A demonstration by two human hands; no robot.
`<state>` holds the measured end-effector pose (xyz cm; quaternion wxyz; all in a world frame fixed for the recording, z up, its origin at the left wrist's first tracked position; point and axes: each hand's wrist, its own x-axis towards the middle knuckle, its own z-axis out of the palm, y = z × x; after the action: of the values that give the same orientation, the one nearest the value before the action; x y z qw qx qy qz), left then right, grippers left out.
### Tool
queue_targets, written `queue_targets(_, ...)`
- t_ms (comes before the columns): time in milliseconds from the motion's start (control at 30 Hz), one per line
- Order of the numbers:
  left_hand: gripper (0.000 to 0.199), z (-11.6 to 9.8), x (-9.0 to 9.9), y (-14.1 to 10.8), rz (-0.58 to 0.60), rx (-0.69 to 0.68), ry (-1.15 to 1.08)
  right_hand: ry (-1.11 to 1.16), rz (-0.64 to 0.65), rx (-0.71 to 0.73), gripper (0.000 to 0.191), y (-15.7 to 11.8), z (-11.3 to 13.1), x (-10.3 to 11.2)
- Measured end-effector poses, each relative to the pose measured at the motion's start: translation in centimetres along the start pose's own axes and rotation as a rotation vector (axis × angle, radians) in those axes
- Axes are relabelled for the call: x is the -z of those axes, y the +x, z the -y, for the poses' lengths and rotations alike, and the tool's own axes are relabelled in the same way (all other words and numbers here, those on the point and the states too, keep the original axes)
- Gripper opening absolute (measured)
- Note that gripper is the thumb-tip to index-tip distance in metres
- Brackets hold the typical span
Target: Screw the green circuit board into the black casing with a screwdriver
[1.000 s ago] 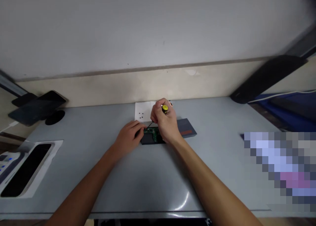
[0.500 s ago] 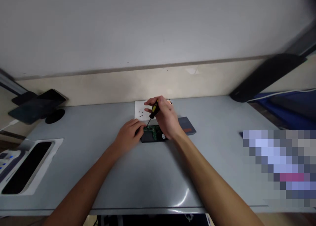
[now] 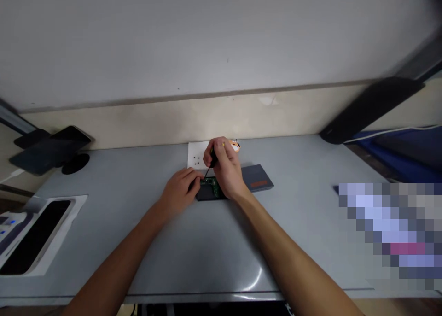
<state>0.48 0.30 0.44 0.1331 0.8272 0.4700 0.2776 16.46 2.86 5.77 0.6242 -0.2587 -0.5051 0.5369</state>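
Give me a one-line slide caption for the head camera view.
Right hand works a screwdriver into a green circuit board steadied by the left hand on a grey table.
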Motion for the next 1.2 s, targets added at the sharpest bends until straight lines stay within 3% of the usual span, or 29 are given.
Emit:
queue_targets(367,0.022,-0.1,0.0,-0.1,0.004,-0.008,-0.007,0.021,-0.017,0.04,0.033,0.5,-0.1,0.3)
queue_targets(500,0.023,-0.1,0.2,0.0,0.016,-0.012,-0.007,0.157,0.007,-0.039,0.04,0.8,0.1,1.0)
queue_targets(833,0.023,0.0,0.1,-0.1,0.012,-0.01,-0.012,0.057,0.049,-0.068,0.037,0.6,0.4,1.5)
queue_targets(967,0.023,0.0,0.1,-0.1,0.011,-0.015,-0.005,0.123,0.088,-0.117,0.041,0.6,0.7,1.6)
queue_targets(1133,0.024,0.2,0.0,-0.1,0.007,-0.031,-0.01,0.203,0.103,-0.143,0.026,0.5,1.1,2.0)
queue_targets(1200,0.024,0.3,0.0,-0.1,0.004,-0.036,-0.009,0.219,0.072,-0.132,0.03,0.4,0.9,1.9)
